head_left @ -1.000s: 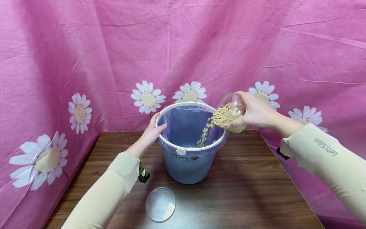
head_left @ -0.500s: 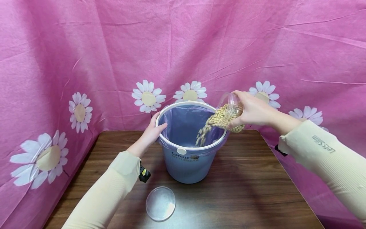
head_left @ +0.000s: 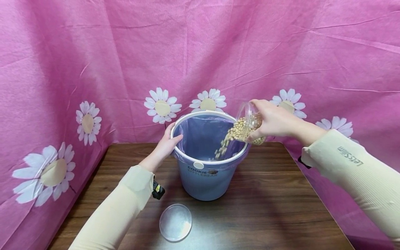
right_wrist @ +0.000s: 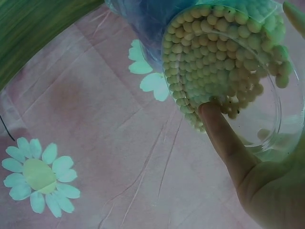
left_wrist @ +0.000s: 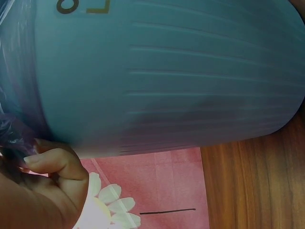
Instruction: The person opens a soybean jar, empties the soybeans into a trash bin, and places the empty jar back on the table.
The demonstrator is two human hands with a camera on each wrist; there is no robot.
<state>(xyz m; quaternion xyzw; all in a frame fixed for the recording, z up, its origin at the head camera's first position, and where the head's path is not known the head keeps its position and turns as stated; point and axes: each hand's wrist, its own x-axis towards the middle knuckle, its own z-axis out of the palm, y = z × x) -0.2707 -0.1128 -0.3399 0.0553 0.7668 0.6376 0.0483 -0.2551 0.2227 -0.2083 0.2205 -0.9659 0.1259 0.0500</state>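
Observation:
A blue-grey trash can (head_left: 204,184) with a white rim ring and a purple liner bag (head_left: 187,135) stands upright on the table. My left hand (head_left: 165,144) grips its rim at the left side, thumb over the inner edge. In the left wrist view the curled fingers (left_wrist: 57,167) hold rim and liner. My right hand (head_left: 275,118) holds a clear plastic jar (head_left: 247,111), tilted mouth-down to the left over the right part of the rim. Soybeans (head_left: 237,131) stream from it into the can. In the right wrist view, soybeans (right_wrist: 214,62) fill much of the jar.
A round clear lid (head_left: 175,222) lies on the dark wooden table (head_left: 265,208), in front of the can. A pink cloth (head_left: 125,52) with white daisies hangs behind and along both sides.
My right hand and the jar have shifted slightly left, and the jar is tipped further. Fewer soybeans show in it as they keep falling. The left hand stays at the rim.

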